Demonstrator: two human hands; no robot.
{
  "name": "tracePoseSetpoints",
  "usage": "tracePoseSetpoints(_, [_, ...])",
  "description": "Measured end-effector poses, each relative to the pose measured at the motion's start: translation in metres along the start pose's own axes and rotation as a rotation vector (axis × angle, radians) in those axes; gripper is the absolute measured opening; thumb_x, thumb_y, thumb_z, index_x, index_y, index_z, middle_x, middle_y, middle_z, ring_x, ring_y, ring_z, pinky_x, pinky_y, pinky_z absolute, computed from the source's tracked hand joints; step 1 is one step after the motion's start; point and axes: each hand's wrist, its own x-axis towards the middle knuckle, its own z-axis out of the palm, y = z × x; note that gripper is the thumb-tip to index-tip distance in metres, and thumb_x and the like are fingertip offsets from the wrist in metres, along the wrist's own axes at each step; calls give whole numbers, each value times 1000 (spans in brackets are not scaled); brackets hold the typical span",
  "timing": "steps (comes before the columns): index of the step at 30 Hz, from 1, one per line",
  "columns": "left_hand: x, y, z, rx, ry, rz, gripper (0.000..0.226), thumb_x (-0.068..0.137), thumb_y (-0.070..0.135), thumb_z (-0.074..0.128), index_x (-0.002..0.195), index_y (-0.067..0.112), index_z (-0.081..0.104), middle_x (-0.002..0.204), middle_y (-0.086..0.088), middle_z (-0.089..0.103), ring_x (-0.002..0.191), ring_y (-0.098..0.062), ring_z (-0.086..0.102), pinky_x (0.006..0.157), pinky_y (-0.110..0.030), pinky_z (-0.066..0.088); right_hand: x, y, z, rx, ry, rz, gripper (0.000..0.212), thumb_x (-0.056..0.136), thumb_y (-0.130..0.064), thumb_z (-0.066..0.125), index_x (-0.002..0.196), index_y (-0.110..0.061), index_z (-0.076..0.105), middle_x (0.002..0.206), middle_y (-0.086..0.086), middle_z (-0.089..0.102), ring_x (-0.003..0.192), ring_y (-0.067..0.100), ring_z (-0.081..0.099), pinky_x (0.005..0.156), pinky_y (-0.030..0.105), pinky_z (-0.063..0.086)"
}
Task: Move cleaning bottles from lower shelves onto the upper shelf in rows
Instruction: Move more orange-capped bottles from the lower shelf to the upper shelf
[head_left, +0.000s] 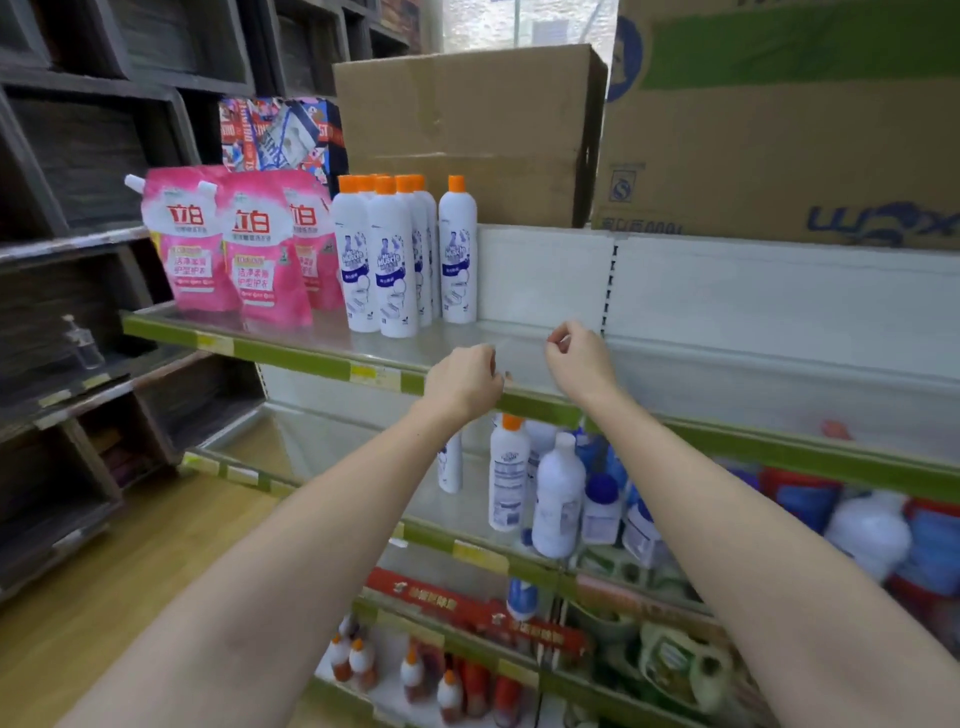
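Several white cleaning bottles with orange caps (387, 260) stand in rows on the upper shelf (291, 356), one more (457, 249) a little apart to their right. On the lower shelf stands another orange-capped white bottle (508, 473), with a second one (450, 462) partly hidden behind my left forearm. My left hand (462, 379) and my right hand (579, 358) hover over the front of the upper shelf, right of the bottles. Both have loosely curled fingers and hold nothing.
Pink detergent pouches (249, 244) stand left of the bottles. Cardboard boxes (467, 130) sit on top of the shelving. The lower shelf holds white and blue bottles (558, 499); small orange-capped bottles (358, 657) stand lower down. Dark wooden shelving (78, 208) is at left.
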Motion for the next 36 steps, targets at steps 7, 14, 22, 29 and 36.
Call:
tracePoseSetpoints(7, [-78, 3, 52, -113, -158, -30, 11, 92, 19, 47, 83, 14, 45, 89, -14, 63, 85, -36, 58, 66, -37, 43, -106, 39, -25, -53, -34, 90, 6, 95, -11, 54, 95, -9, 60, 88, 8, 64, 86, 29, 59, 73, 37, 45])
tracePoseSetpoints(14, [-135, 22, 107, -211, -280, -40, 26, 93, 18, 47, 69, 18, 37, 72, -7, 53, 71, -31, 51, 58, -33, 35, -181, 97, -47, -156, -82, 284, 6, 97, -17, 55, 91, -16, 55, 91, 5, 64, 90, 28, 60, 72, 34, 42])
tracePoseSetpoints(22, [-147, 38, 124, -261, -297, -87, 15, 91, 19, 55, 82, 7, 58, 86, -13, 66, 83, -33, 63, 72, -41, 52, -198, 128, -50, -115, -139, 327, 5, 99, -21, 53, 96, -17, 55, 100, 5, 62, 91, 26, 58, 72, 37, 46])
tracePoseSetpoints(29, [-147, 27, 126, -334, -230, -271, 12, 91, 20, 60, 83, 11, 61, 80, -4, 64, 80, -26, 61, 69, -31, 46, -196, 142, -27, -31, -235, 321, 5, 99, -16, 56, 103, -14, 59, 101, 4, 63, 94, 20, 59, 80, 33, 48])
tracePoseSetpoints(36, [-148, -11, 136, -365, -113, -385, 11, 90, 17, 62, 94, 7, 67, 86, -6, 67, 82, -25, 63, 71, -33, 50, -191, 145, 22, 67, -321, 346, 13, 98, -18, 59, 110, -21, 60, 109, -2, 65, 102, 20, 61, 90, 36, 52])
